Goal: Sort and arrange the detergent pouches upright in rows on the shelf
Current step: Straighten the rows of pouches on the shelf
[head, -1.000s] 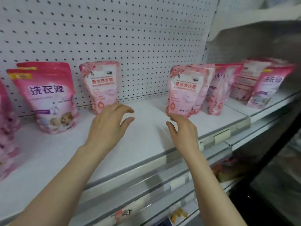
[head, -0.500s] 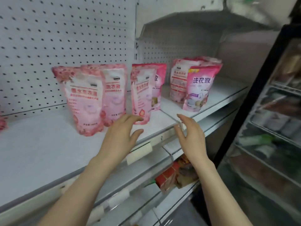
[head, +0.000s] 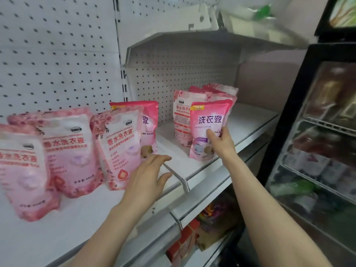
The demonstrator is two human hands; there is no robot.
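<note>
Pink pouch (head: 207, 120) now in right hand (head: 223, 145).

Bare forearms (head: 107, 228), bare left hand (head: 146, 182) and right hand (head: 221, 145).

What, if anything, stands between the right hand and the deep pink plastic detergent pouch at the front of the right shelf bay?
Nothing visible does: the right hand grips the deep pink plastic detergent pouch by its right edge, thumb on its front.
</note>
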